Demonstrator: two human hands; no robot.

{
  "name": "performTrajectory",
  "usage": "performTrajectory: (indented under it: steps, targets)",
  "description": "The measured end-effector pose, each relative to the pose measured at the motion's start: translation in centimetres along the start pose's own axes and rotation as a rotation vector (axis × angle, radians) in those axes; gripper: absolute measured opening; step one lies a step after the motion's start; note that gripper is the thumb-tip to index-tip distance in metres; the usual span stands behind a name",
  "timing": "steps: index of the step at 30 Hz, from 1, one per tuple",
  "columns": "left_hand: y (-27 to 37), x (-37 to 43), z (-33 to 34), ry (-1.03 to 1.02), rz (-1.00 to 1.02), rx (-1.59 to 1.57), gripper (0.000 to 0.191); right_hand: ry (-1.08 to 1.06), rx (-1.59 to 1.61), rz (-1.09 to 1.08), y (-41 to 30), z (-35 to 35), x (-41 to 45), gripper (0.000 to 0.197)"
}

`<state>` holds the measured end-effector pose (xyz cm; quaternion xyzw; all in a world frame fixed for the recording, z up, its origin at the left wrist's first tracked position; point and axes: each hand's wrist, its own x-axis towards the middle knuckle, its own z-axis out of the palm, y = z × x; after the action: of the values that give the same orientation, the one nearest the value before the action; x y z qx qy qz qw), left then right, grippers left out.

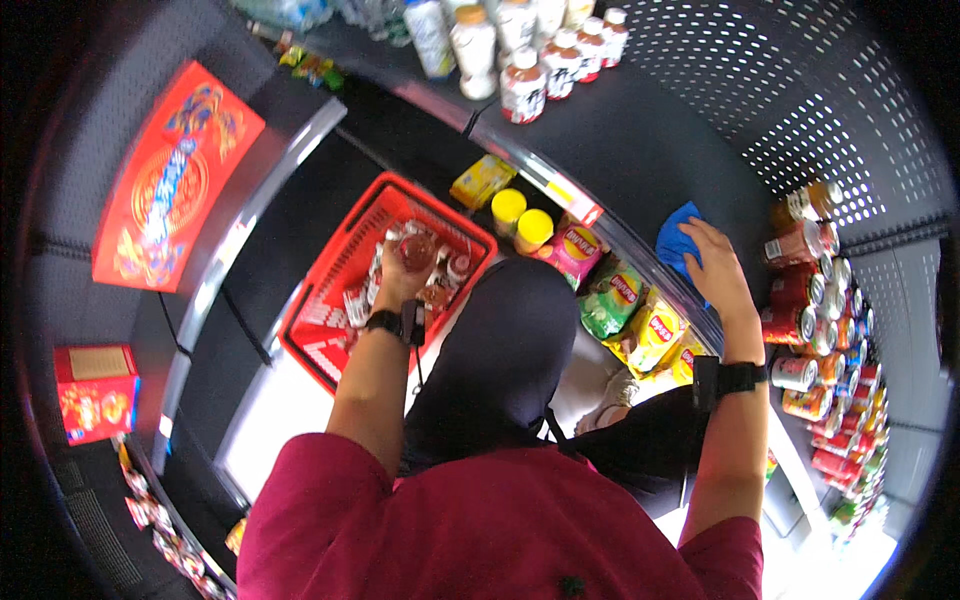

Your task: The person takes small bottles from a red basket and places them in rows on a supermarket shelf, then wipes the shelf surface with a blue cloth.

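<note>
Down in a red plastic shopping basket (304,326), my left hand (397,279) grips a small bottle (418,253) with a reddish-brown look. Several similar white-labelled bottles lie loosely around it in the basket. My right hand (712,259) presses a crumpled blue cloth (679,238) against the black shelf (600,142), near its front edge. Part of the cloth is hidden under my fingers and palm. On the same shelf, small bottles with red-and-white labels (523,96) stand in rows further left.
Below the shelf edge sit yellow-lidded canisters (534,229) and Lay's chip bags (613,296). Drink cans (795,322) are stacked at the right. A red gift box (178,180) and a red carton (97,394) occupy the left shelves. My bent knee (502,337) is beside the basket.
</note>
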<state>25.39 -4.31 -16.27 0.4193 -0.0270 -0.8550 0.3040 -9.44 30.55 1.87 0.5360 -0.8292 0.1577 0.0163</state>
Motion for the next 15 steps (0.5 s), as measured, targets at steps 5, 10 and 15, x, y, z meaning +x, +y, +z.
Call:
performTrajectory:
  steps: [5,10,15]
  targets:
    - [1.0,-3.6,5.7,-0.041,0.134,0.195,0.043,0.181,0.018,-0.034,-1.6,-1.0,0.5,0.033]
    - [0.1,-9.3,13.1,-0.364,0.246,0.488,0.036,0.182,0.326,-0.015,-4.8,-2.6,1.2,0.033]
    - [-3.5,-11.8,20.3,-0.636,0.145,0.590,0.039,0.021,0.684,0.128,-7.1,-3.0,2.0,0.040]
